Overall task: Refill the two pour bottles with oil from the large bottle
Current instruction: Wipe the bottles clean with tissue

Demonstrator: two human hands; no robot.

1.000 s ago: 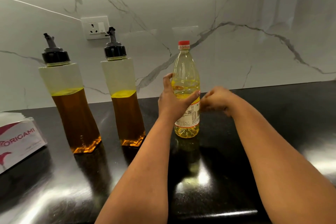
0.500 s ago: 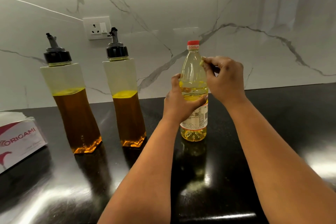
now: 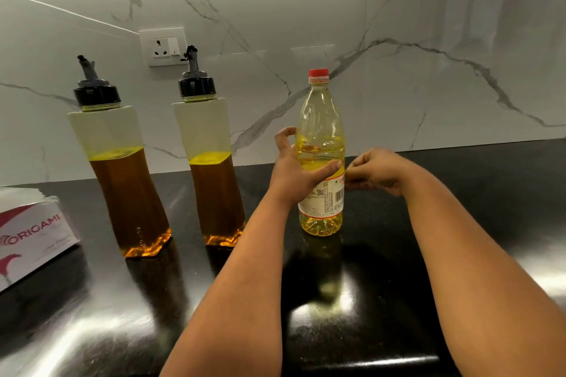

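A person's left hand (image 3: 295,170) grips the large bottle (image 3: 321,144), upright and red-capped on a black countertop (image 3: 382,269), while the right hand (image 3: 375,171), fingers curled, sits just beside its label; whether it pinches anything cannot be told. Two pour bottles (image 3: 122,180) (image 3: 211,168), spouted lids on and partly filled with amber oil, stand to the left, near a tissue box (image 3: 33,236). A wall socket (image 3: 163,46) sits behind them.

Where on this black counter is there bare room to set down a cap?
Bare black counter lies right of the red-capped large oil bottle and right hand. Crowded leftward: two black-spouted pour bottles, tissue box.
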